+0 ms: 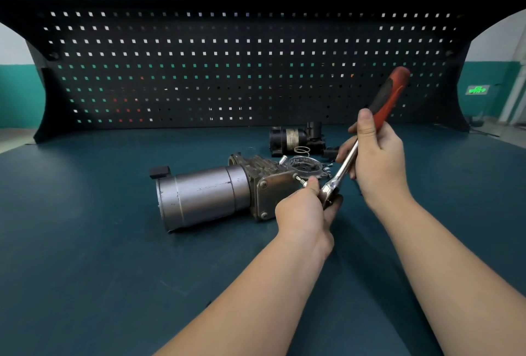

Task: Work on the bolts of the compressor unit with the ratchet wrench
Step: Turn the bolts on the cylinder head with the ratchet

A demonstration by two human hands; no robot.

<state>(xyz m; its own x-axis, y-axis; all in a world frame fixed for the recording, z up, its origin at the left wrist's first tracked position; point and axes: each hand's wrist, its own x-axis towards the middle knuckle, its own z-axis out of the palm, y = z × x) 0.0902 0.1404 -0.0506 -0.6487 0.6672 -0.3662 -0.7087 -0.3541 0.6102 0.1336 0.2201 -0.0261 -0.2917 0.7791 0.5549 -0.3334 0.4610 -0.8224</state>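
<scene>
As held, ratchet wrench (359, 142) handle up-right.

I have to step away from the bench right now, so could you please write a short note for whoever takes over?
Right hand grips the ratchet wrench by its shaft, just below the red handle, which points up and away.
Left hand holds the wrench head, at a bolt sticking out of the compressor unit.
The compressor lies on its side on the green table. A spring and a black motor lie behind it.
Done: that bolt is partly out. Left: at least two plate bolts are still seated.
</scene>
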